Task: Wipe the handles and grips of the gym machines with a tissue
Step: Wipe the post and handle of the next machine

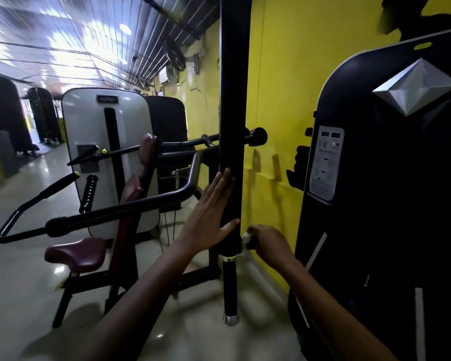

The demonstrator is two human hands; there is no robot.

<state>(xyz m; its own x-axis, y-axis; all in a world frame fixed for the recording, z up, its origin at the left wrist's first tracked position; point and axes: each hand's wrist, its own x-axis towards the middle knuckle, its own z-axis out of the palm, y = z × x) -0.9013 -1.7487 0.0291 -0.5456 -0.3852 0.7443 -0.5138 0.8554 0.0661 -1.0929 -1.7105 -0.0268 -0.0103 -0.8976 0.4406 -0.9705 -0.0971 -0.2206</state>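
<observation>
Right grip (267, 242) holds a wad of tissue (246, 237), curled round it, just right of the post (232, 142) near its lower collar. Left hand (208, 217) lies flat against the post's left face, fingers straight. Post runs vertically; the tissue is beside it, contact uncertain. Right hand is nearer for wiping; the shoulder-press handles (57, 187) lie well left.

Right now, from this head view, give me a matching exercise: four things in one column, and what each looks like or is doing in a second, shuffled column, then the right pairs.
Things:
1. left hand
2. right hand
3. seat
4. wall

States:
A. yellow
B. maroon and padded
C. flat against the black post
D. curled round a white tissue

Pairs: 1-C, 2-D, 3-B, 4-A
</observation>
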